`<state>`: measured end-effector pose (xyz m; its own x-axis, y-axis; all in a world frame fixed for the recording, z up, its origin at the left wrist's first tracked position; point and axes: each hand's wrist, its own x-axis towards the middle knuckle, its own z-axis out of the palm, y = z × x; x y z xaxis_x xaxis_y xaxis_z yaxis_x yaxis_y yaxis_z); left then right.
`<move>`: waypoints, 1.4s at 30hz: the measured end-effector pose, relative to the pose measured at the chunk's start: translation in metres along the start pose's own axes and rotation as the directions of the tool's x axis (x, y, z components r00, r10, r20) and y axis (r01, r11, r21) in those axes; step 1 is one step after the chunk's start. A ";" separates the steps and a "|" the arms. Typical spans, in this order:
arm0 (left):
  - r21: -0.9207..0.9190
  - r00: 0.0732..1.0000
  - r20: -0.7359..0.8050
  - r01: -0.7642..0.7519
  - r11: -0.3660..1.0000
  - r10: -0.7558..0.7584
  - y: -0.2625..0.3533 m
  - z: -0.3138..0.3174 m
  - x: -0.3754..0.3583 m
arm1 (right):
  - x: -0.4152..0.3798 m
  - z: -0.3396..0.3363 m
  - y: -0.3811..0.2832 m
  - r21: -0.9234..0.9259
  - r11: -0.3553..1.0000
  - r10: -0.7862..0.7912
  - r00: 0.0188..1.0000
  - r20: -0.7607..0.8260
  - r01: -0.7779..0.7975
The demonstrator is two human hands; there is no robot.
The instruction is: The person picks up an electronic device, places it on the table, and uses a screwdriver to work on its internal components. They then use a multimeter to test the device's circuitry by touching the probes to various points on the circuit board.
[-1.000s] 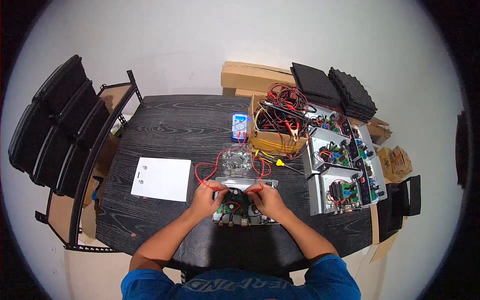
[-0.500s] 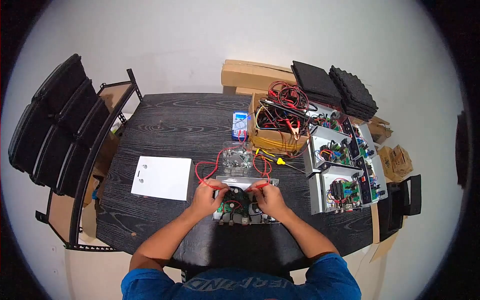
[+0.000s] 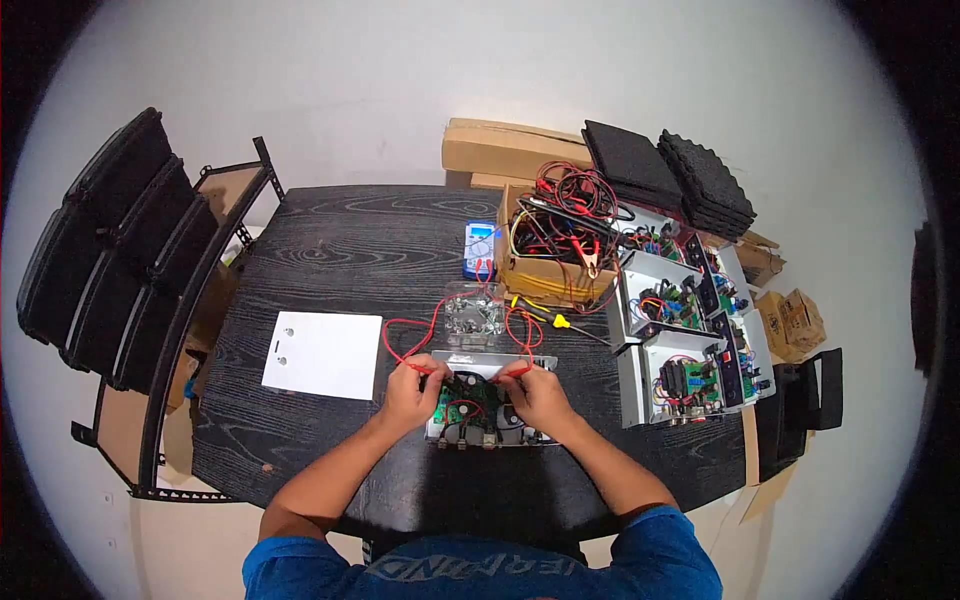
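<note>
My left hand (image 3: pixel 409 392) is closed round a red test probe over the left side of an opened device with a green circuit board (image 3: pixel 455 411). On the other side, my right hand (image 3: pixel 538 397) grips a second red test probe (image 3: pixel 512 371), angled inward over the board. Both probe tips are too small to make out, so contact cannot be told. Red leads (image 3: pixel 437 318) run back from the probes to a blue multimeter (image 3: pixel 480 249) with a lit screen. A clear tray (image 3: pixel 474 315) of small metal parts sits just behind the device.
A white panel (image 3: pixel 324 355) lies to the left. Behind and right are a yellow-black screwdriver (image 3: pixel 549 317), a cardboard box (image 3: pixel 556 283) heaped with cables, and several opened devices (image 3: pixel 690 380). A shelf rack (image 3: pixel 165 390) borders the table's left side.
My left hand has shifted slightly left, its probe drawn back from the middle of the board, and the red lead has moved with it. My right hand has barely moved.
</note>
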<state>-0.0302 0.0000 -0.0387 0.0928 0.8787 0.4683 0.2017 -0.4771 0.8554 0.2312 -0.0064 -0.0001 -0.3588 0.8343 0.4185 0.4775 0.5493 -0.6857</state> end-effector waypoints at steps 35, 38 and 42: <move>0.308 0.967 0.132 -0.250 0.918 0.219 0.008 -0.008 0.007 | 0.001 -0.001 -0.001 -0.023 1.000 -0.019 1.000 -0.001 0.019; 0.304 0.969 0.119 -0.243 0.921 0.216 0.010 -0.008 0.007 | 0.001 -0.002 -0.001 -0.019 0.999 -0.027 1.000 0.000 0.027; 0.285 0.972 0.115 -0.229 0.931 0.204 0.001 -0.006 0.005 | 0.000 -0.002 0.000 -0.012 0.999 -0.034 0.999 0.017 0.034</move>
<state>-0.0357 0.0039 -0.0336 0.2439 0.7587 0.6040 0.4442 -0.6411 0.6259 0.2327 -0.0060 0.0011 -0.3884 0.8142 0.4314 0.4742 0.5781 -0.6640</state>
